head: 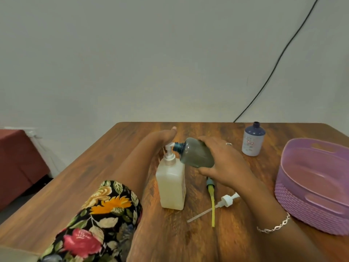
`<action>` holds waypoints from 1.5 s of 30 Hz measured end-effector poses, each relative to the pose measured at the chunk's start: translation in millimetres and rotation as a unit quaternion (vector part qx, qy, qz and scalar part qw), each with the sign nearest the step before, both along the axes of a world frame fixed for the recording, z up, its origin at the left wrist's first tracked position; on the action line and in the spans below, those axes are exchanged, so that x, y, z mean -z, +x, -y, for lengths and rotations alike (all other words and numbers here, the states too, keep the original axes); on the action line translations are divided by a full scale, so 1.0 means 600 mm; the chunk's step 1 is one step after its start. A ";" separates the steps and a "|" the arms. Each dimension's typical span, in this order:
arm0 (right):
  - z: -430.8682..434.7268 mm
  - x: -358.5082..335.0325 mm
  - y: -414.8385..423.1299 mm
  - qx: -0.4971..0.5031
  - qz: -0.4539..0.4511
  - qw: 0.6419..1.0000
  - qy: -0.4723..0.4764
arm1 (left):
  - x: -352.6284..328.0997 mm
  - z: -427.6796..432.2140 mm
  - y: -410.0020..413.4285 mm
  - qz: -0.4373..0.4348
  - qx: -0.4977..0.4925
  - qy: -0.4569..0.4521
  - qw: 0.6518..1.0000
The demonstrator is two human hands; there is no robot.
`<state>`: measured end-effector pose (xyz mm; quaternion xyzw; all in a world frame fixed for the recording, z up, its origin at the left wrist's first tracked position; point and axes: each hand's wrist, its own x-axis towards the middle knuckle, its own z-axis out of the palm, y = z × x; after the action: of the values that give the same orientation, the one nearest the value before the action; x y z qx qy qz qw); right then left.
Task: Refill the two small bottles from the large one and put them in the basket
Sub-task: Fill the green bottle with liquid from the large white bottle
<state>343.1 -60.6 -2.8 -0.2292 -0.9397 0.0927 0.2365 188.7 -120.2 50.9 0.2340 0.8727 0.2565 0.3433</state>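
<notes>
The large pale pump bottle stands upright mid-table. My left hand lies flat on top of its white pump head, fingers straight. My right hand grips a small smoky-grey bottle, tilted on its side with its open blue neck at the pump's nozzle. The second small bottle, white with a blue shoulder and no cap, stands upright at the back right. The purple basket sits at the right edge with nothing in it.
Two removed pump caps lie on the wooden table in front of my right hand: one with a yellow tube, one white with a clear tube. A black cable runs down the wall behind.
</notes>
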 end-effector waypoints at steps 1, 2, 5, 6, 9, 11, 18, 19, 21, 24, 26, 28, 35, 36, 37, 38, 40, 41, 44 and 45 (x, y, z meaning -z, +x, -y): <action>0.000 0.000 0.000 0.003 0.003 1.000 0.002 | 0.005 -0.002 0.001 -0.008 -0.007 0.001 1.000; 0.000 0.001 0.000 0.007 0.006 1.000 0.007 | 0.011 -0.006 0.002 -0.016 -0.012 0.002 1.000; 0.002 0.011 -0.001 0.018 0.010 1.000 0.017 | 0.039 -0.016 -0.007 -0.060 -0.004 0.031 0.998; 0.003 0.015 -0.001 0.019 0.010 1.000 0.014 | 0.045 -0.017 -0.011 -0.073 -0.001 0.039 0.997; 0.005 0.022 -0.001 0.014 0.003 1.000 -0.007 | 0.054 -0.021 -0.020 -0.104 -0.008 0.042 0.994; 0.005 0.022 0.001 0.010 -0.006 1.000 -0.016 | 0.040 -0.015 -0.011 -0.076 -0.010 0.045 0.996; -0.002 0.004 0.003 -0.013 0.000 0.999 -0.035 | -0.008 -0.003 -0.006 0.028 -0.010 -0.023 0.999; -0.003 0.003 0.003 -0.015 0.002 0.999 -0.037 | -0.007 -0.005 -0.003 0.017 -0.008 -0.026 1.000; -0.002 0.001 0.004 -0.017 0.001 0.999 -0.036 | -0.003 -0.008 0.006 -0.014 0.002 -0.026 1.000; -0.001 0.005 0.006 -0.019 -0.013 0.999 -0.044 | 0.012 -0.013 0.003 -0.050 0.009 -0.011 0.999; 0.001 0.010 0.006 -0.022 -0.014 0.998 -0.055 | 0.032 -0.018 -0.010 -0.074 0.010 0.011 0.997; 0.002 0.014 0.006 -0.023 -0.011 0.998 -0.055 | 0.049 -0.025 -0.020 -0.102 0.007 0.027 0.994; -0.001 0.009 0.009 -0.018 -0.026 0.997 -0.064 | 0.018 -0.015 -0.008 -0.034 0.006 0.004 0.999; -0.001 0.006 0.008 -0.019 -0.029 0.998 -0.059 | 0.008 -0.011 -0.006 -0.017 0.008 -0.013 1.000; -0.002 0.003 0.007 -0.020 -0.032 0.998 -0.057 | -0.001 -0.008 -0.005 -0.003 0.010 -0.033 0.999; -0.001 0.001 0.006 -0.020 -0.032 0.998 -0.056 | -0.008 -0.005 -0.002 0.001 0.015 -0.046 0.999; 0.000 0.000 0.004 -0.017 -0.026 0.998 -0.048 | -0.008 -0.007 0.000 -0.017 0.029 -0.050 0.998; 0.000 0.001 0.004 -0.016 -0.020 0.999 -0.044 | -0.002 -0.013 -0.001 -0.030 0.031 -0.059 0.997; -0.002 0.006 0.005 -0.010 -0.008 0.999 -0.036 | 0.015 -0.017 -0.006 -0.082 0.047 -0.051 0.994; -0.003 0.009 0.005 -0.009 -0.004 0.999 -0.034 | 0.022 -0.019 -0.010 -0.092 0.049 -0.056 0.993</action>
<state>345.9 -59.0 -7.9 -0.2285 -0.9370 0.1277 0.2315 182.9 -108.6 37.8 0.2793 0.9012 0.1677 0.2860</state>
